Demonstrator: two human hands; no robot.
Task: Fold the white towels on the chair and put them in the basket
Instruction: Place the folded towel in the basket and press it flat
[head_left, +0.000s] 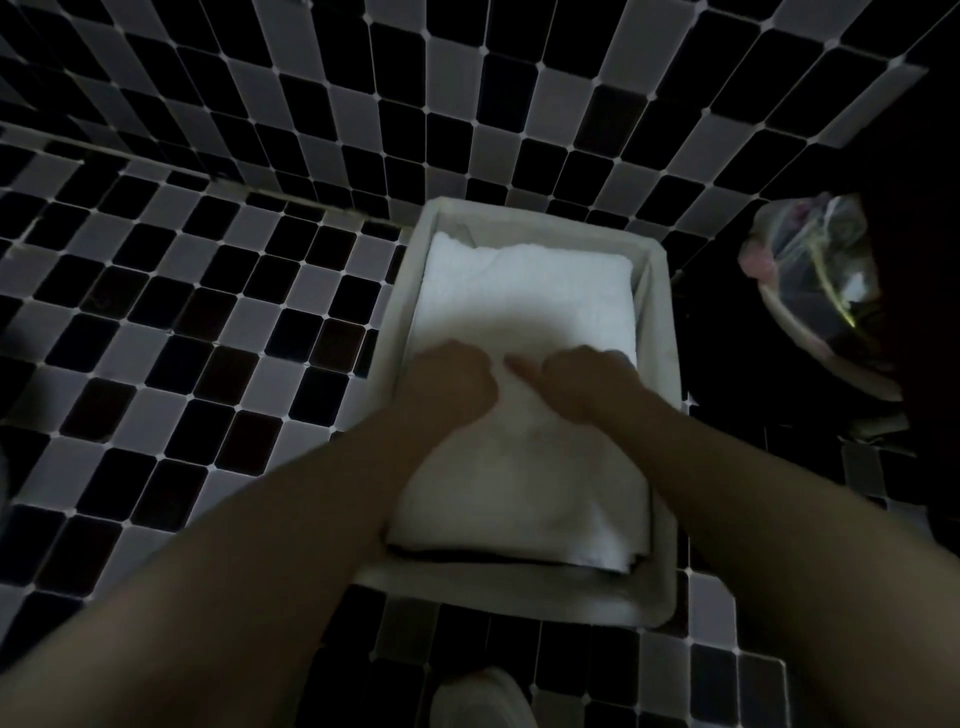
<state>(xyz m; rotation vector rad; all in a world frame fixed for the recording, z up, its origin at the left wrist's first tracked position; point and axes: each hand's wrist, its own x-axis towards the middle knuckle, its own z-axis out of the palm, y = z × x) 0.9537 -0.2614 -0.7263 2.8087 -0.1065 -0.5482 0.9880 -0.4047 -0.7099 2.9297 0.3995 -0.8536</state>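
Observation:
A pale rectangular basket (662, 322) stands on the checkered floor against the tiled wall. Inside it lies a folded white towel (530, 296) filling the far part. A second folded white towel (519, 493) lies over the near part, its near edge raised above the basket's front rim. My left hand (452, 379) and my right hand (587, 379) are side by side on this upper towel, fingers curled into its far edge. The dim, blurred frame hides how the fingertips sit. No chair is in view.
Black and white tiles cover the floor (156, 338) and the wall (519, 104) behind the basket. At the right, a round pale container (810, 280) holds a clear plastic bag with pink and dark items. A pale shoe tip (478, 696) shows at the bottom.

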